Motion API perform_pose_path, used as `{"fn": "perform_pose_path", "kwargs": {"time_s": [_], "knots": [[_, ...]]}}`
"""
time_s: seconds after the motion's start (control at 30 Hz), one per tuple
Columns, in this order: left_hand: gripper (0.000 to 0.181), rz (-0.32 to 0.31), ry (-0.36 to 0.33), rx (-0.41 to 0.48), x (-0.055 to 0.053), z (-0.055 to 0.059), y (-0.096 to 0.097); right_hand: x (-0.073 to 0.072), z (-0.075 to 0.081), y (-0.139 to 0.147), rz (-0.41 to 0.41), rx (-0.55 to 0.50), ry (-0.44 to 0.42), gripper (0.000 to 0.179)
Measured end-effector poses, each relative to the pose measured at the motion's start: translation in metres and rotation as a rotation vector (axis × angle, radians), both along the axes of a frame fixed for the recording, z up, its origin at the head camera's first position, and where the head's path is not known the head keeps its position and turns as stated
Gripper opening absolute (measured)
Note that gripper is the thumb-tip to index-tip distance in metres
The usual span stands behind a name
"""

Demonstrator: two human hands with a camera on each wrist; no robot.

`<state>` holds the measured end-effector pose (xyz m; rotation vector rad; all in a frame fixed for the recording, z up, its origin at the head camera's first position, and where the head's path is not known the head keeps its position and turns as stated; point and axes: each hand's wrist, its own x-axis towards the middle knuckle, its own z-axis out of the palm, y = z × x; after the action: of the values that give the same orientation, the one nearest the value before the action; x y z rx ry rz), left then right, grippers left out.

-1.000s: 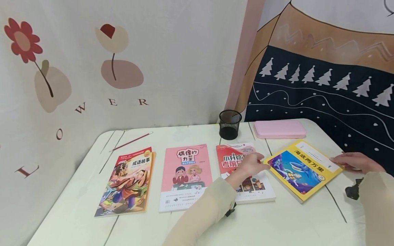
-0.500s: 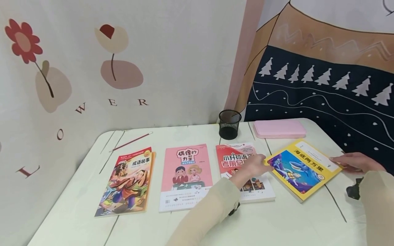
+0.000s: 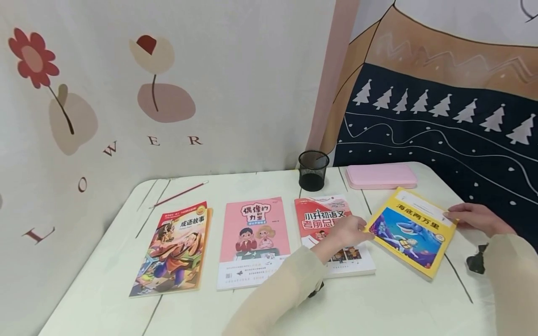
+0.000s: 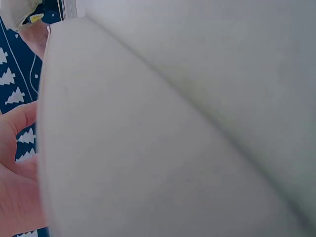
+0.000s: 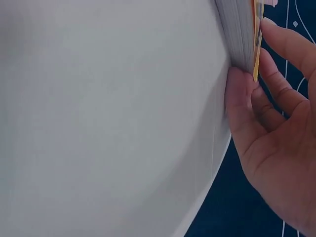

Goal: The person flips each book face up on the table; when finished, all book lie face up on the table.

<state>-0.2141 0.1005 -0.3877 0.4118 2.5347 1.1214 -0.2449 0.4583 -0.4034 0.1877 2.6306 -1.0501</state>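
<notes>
A yellow book (image 3: pixel 412 228) with a blue undersea cover lies at the right of the table, slightly turned. My left hand (image 3: pixel 348 232) pinches its lower left corner, reaching across a red and white book (image 3: pixel 321 219). At its upper right edge my right hand (image 3: pixel 483 218) holds it. In the right wrist view, the thumb and fingers of that hand (image 5: pixel 281 143) lie on either side of the book's corner (image 5: pixel 237 34), with page edges showing. The left wrist view shows part of the left hand (image 4: pixel 17 197), its fingertips hidden behind a pale surface.
Left of the red book lie a pink book (image 3: pixel 256 224) and a book with a colourful illustrated cover (image 3: pixel 172 252). A red pencil (image 3: pixel 180 193) lies behind them. A black mesh pen cup (image 3: pixel 313 171) and a pink case (image 3: pixel 381 176) stand along the table's back edge.
The yellow book has turned slightly counterclockwise, its top edge shifting left and its bottom corner right. My right hand has moved a little left and up with it; the left hand has taken its corner.
</notes>
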Motion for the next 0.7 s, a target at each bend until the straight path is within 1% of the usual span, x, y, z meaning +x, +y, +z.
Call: {"fn": "perform_pose_path", "kwargs": {"time_s": [0.1, 0.2, 0.3, 0.5, 0.7], "knots": [[0.037, -0.035, -0.007, 0.008, 0.005, 0.000, -0.001, -0.001, 0.003, -0.005, 0.052, -0.014, 0.023, 0.080], [0.037, -0.067, -0.021, 0.011, 0.011, 0.000, -0.003, -0.004, 0.004, -0.011, 0.061, -0.024, 0.031, 0.079], [0.037, -0.102, -0.033, 0.013, 0.016, 0.000, -0.003, -0.007, 0.006, -0.015, 0.074, -0.034, 0.022, 0.079], [0.035, -0.172, -0.073, 0.014, 0.025, 0.000, -0.003, -0.015, 0.009, -0.026, 0.103, -0.012, -0.005, 0.078], [0.034, -0.245, -0.079, 0.008, 0.034, 0.001, -0.001, -0.024, 0.013, -0.036, 0.124, 0.005, -0.029, 0.076]]}}
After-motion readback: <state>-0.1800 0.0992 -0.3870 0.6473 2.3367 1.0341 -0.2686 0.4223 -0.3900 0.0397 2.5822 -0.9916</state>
